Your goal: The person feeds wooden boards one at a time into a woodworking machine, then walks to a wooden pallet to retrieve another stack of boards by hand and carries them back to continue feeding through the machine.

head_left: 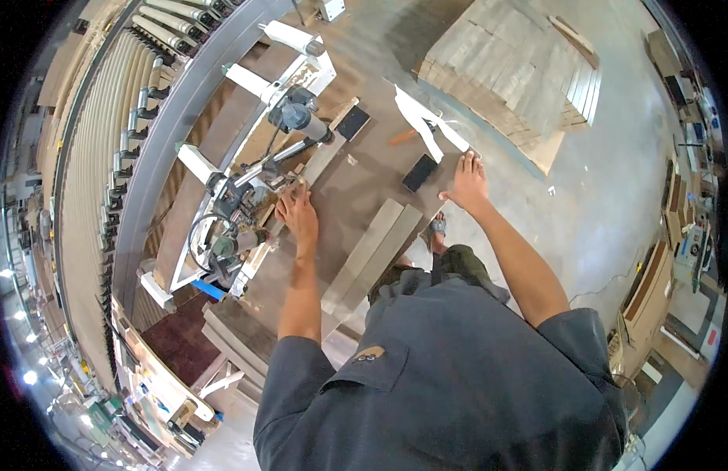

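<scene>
My left hand (298,215) lies on the work table at a fixture, fingers stretched forward over the edge of a light wood strip (326,166). Right beside it stands a tooling machine with a grey motor (302,120), metal rods and a second motor (232,242) with cables. At the table's right edge my right hand (467,180) has its thumb spread from the fingers, and its fingertips reach the end of a white strip of paper or cloth (421,118). Two long grey-brown boards (372,255) lie side by side on the table between my arms and close to my body.
A black block (419,173) sits near the right hand; another dark pad (352,123) lies farther off. A large stack of boards (511,71) stands at the far right. A roller conveyor (105,157) runs along the left. More boards (238,337) are stacked at lower left.
</scene>
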Demonstrator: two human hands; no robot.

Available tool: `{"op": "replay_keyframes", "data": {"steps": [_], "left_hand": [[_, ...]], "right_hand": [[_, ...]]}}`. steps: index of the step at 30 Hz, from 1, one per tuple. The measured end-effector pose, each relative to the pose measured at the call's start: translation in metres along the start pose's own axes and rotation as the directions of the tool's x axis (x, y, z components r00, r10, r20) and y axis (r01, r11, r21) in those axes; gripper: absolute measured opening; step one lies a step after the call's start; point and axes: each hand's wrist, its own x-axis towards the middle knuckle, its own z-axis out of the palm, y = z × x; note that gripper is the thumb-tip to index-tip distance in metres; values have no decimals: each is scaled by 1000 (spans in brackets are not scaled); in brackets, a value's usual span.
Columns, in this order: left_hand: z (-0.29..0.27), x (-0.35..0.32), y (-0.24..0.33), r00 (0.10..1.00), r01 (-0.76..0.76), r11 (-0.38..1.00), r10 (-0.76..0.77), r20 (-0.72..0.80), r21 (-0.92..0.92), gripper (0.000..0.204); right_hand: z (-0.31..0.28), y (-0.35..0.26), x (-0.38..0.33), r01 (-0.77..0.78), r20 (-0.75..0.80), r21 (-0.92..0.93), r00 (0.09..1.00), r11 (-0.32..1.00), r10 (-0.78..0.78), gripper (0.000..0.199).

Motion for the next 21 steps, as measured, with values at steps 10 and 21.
{"op": "replay_keyframes", "data": {"steps": [10, 21], "left_hand": [[15, -7, -6, 985, 158, 970, -169, -42, -186, 23], [12, -9, -5, 991, 132, 988, -132, 8, -81, 30]], "right_hand": [[-3, 2, 6, 18, -22, -17, 1000, 1000, -19, 133], [0, 0, 2, -3, -16, 61, 1000, 998, 4, 133]]}}
